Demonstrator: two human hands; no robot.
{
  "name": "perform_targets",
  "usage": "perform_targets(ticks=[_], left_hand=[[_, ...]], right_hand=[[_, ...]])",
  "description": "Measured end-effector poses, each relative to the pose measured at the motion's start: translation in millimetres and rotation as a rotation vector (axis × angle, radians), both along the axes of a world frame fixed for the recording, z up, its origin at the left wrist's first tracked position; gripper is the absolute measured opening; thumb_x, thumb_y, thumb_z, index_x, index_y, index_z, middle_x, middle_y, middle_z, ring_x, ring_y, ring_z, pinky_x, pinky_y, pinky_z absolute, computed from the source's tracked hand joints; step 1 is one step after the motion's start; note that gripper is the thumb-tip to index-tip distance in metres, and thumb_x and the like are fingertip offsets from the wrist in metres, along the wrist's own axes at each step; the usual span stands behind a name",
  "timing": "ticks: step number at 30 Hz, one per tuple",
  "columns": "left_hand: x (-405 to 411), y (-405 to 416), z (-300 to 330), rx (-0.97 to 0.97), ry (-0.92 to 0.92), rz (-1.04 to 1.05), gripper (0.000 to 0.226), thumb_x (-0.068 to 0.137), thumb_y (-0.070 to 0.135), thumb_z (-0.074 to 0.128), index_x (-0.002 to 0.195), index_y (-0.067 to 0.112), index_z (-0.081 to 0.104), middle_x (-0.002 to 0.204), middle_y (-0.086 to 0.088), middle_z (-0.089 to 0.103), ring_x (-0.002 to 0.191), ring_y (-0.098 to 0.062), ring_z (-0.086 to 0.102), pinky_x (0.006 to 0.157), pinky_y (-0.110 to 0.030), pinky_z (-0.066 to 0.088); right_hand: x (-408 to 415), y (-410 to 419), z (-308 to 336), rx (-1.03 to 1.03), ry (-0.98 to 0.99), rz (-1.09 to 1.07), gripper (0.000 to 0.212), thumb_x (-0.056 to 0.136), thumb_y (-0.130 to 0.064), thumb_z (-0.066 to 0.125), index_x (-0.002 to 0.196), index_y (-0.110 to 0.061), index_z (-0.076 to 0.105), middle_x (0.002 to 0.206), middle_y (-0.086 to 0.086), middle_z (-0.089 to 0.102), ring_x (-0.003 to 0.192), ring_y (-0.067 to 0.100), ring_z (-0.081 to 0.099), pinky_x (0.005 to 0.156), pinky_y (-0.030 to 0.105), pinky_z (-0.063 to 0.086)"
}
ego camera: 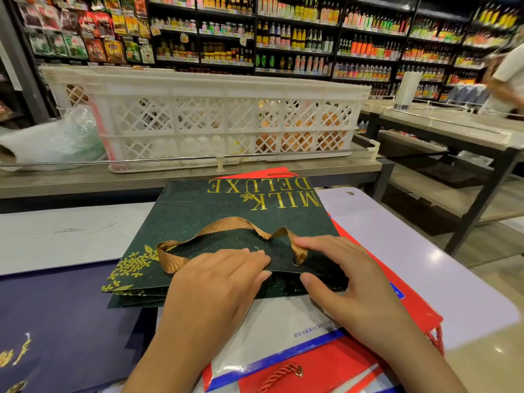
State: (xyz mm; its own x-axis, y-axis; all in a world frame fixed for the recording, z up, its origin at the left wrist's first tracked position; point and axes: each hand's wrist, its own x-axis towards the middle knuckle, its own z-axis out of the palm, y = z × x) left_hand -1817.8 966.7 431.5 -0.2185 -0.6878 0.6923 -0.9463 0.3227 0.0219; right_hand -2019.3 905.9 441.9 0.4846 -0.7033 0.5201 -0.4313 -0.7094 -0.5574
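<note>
A dark green paper gift bag with gold "MILK DELUXE" lettering lies flat on a pile of other bags in front of me, its opening toward me. Its gold ribbon handle loops across the top face. My left hand holds the near rim, fingers on top and thumb at the edge below. My right hand pinches the same rim to the right, fingertips touching the ribbon's end and thumb tucked under the top sheet.
Under the green bag lie a red bag, a navy bag, a white one and a red-and-blue one. A white lattice crate stands on the counter behind. Another person stands far right by stocked shelves.
</note>
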Motion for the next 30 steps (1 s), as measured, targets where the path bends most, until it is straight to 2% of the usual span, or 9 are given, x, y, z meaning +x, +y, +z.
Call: perform_targets(ticks=[3, 6, 12, 14, 17, 21, 24, 28, 30], left_hand=[[0, 0, -1, -0.017, 0.004, 0.007, 0.033, 0.094, 0.035, 0.044, 0.098, 0.022, 0.074, 0.09, 0.01, 0.073, 0.092, -0.009, 0.07, 0.069, -0.023, 0.046], [0, 0, -1, -0.027, 0.008, 0.005, 0.033, 0.094, 0.035, 0.044, 0.098, 0.022, 0.074, 0.09, 0.009, 0.073, 0.091, -0.01, 0.07, 0.068, -0.024, 0.048], [1, 1, 0, -0.093, 0.024, 0.001, 0.031, 0.094, 0.033, 0.046, 0.097, 0.02, 0.074, 0.091, 0.008, 0.073, 0.087, -0.011, 0.07, 0.074, -0.024, 0.043], [1, 1, 1, -0.124, 0.021, 0.006, 0.03, 0.094, 0.032, 0.047, 0.096, 0.019, 0.075, 0.09, 0.008, 0.073, 0.085, -0.011, 0.069, 0.076, -0.025, 0.042], [1, 2, 2, -0.138, 0.013, 0.016, 0.029, 0.096, 0.031, 0.047, 0.094, 0.02, 0.074, 0.09, 0.009, 0.073, 0.081, -0.012, 0.068, 0.075, -0.031, 0.042], [2, 0, 1, -0.181, 0.031, 0.028, 0.026, 0.095, 0.031, 0.05, 0.094, 0.02, 0.073, 0.089, 0.01, 0.072, 0.08, -0.012, 0.066, 0.076, -0.032, 0.04], [0, 3, 0, -0.306, 0.075, -0.007, 0.017, 0.092, 0.024, 0.057, 0.102, 0.016, 0.069, 0.096, 0.003, 0.07, 0.088, -0.016, 0.061, 0.08, -0.031, 0.038], [-9, 11, 0, -0.394, 0.052, -0.101, 0.006, 0.09, 0.017, 0.06, 0.094, 0.013, 0.056, 0.084, -0.004, 0.063, 0.071, -0.023, 0.054, 0.062, -0.033, 0.041], [-9, 7, -1, -0.321, 0.054, -0.077, 0.009, 0.092, 0.019, 0.056, 0.088, 0.013, 0.06, 0.074, -0.003, 0.061, 0.062, -0.021, 0.053, 0.054, -0.035, 0.043]], right_hand=[[1, -1, 0, -0.038, 0.002, 0.014, 0.03, 0.08, -0.042, 0.055, 0.107, -0.036, 0.066, 0.101, -0.023, 0.06, 0.1, 0.006, 0.056, 0.085, 0.038, 0.046], [2, -4, -2, -0.048, 0.02, 0.011, 0.026, 0.082, -0.042, 0.054, 0.102, -0.033, 0.068, 0.098, -0.021, 0.058, 0.096, 0.009, 0.057, 0.082, 0.04, 0.046], [3, 0, -2, -0.164, 0.128, -0.039, 0.04, 0.089, -0.043, 0.045, 0.127, -0.034, 0.054, 0.098, -0.02, 0.056, 0.092, 0.006, 0.054, 0.079, 0.033, 0.046], [4, 2, 0, -0.177, 0.117, -0.041, 0.04, 0.09, -0.042, 0.045, 0.129, -0.034, 0.052, 0.097, -0.018, 0.057, 0.091, 0.006, 0.054, 0.078, 0.032, 0.047], [6, 2, 0, -0.222, 0.13, -0.028, 0.031, 0.092, -0.038, 0.044, 0.114, -0.027, 0.064, 0.099, -0.016, 0.057, 0.09, 0.008, 0.055, 0.076, 0.035, 0.048], [8, 0, 3, -0.214, 0.108, -0.025, 0.031, 0.093, -0.037, 0.043, 0.106, -0.024, 0.068, 0.097, -0.017, 0.056, 0.087, 0.008, 0.056, 0.072, 0.034, 0.049], [13, -2, 10, -0.225, 0.128, -0.023, 0.032, 0.094, -0.037, 0.04, 0.1, -0.023, 0.068, 0.089, -0.012, 0.057, 0.079, 0.012, 0.057, 0.063, 0.039, 0.05], [23, -3, 23, -0.16, 0.075, -0.004, 0.035, 0.091, -0.041, 0.037, 0.093, -0.024, 0.067, 0.083, -0.009, 0.056, 0.078, 0.013, 0.057, 0.065, 0.039, 0.048], [28, -1, 27, -0.11, 0.029, -0.003, 0.032, 0.089, -0.042, 0.039, 0.102, -0.031, 0.066, 0.086, -0.013, 0.058, 0.083, 0.007, 0.058, 0.072, 0.026, 0.047]])
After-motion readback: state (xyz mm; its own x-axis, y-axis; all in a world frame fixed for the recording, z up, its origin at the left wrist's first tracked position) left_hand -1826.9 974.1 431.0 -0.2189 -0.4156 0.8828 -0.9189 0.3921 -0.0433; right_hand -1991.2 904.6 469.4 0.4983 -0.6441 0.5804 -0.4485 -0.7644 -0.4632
